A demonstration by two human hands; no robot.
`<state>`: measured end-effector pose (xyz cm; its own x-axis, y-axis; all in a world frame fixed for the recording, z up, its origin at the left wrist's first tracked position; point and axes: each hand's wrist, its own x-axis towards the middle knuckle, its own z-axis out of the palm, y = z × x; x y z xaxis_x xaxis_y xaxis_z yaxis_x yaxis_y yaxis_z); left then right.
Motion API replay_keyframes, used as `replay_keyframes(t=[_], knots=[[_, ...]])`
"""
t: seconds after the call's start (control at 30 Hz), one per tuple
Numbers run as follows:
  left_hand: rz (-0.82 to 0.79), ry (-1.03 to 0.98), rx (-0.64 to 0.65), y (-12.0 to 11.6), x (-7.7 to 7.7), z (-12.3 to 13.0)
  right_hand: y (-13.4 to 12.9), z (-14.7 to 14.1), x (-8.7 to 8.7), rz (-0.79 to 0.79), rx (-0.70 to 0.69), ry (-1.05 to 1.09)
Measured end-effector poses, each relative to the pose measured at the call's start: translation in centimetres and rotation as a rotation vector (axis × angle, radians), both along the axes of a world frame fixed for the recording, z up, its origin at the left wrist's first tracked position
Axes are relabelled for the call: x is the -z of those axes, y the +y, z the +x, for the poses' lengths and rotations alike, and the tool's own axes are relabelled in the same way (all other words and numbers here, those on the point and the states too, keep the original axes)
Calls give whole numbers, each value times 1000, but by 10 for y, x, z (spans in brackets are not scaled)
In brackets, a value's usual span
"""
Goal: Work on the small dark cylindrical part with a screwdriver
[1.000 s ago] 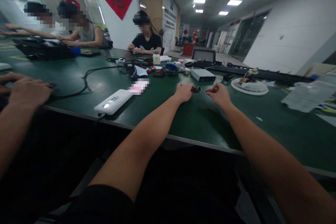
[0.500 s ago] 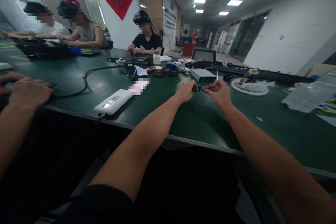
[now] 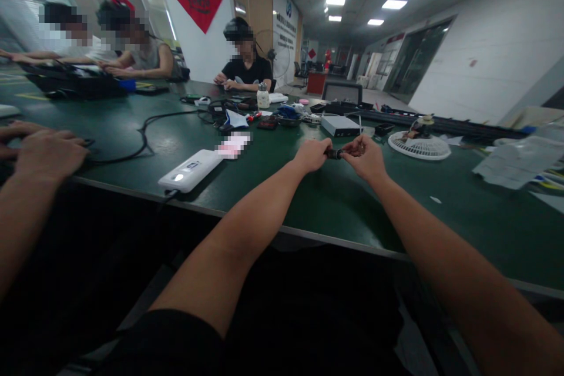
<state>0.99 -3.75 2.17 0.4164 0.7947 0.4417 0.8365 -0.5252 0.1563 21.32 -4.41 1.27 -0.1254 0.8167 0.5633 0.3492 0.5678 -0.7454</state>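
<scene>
My left hand (image 3: 312, 154) is closed on one end of a small dark cylindrical part (image 3: 333, 154) with a metallic ring, held just above the green table (image 3: 282, 194). The fingertips of my right hand (image 3: 365, 155) pinch the other end of this part. A thin pale stick (image 3: 360, 124) points up from between the right fingers; its lower end is hidden. What kind of part it is, I cannot make out. Behind my hands stands a flat white-and-black box (image 3: 340, 126).
A white fan-like grille with a motor (image 3: 419, 144) lies to the right, near crumpled plastic sheets (image 3: 506, 161). A white power bank-like device (image 3: 191, 170) is at left. Another person's hand (image 3: 53, 153) rests by a black cable (image 3: 145, 129). Coworkers sit across the table.
My right hand has moved slightly left, against the cylindrical part. That part has turned, so its round open end no longer faces me. The pale stick has shifted left with the hand.
</scene>
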Motion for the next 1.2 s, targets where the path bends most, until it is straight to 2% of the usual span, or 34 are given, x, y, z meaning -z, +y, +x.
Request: replay_keyframes(t=[0.4, 0.67, 0.97, 1.2], knots=[[-98, -26, 22, 0, 0, 2, 6, 7, 4, 48, 107, -22], [-109, -10, 99, -2, -1, -2, 16, 11, 13, -62, 82, -114], [-84, -86, 210, 2, 2, -3, 12, 9, 13, -3, 82, -264], [-78, -124, 92, 6, 4, -2, 20, 9, 15, -64, 113, -154]])
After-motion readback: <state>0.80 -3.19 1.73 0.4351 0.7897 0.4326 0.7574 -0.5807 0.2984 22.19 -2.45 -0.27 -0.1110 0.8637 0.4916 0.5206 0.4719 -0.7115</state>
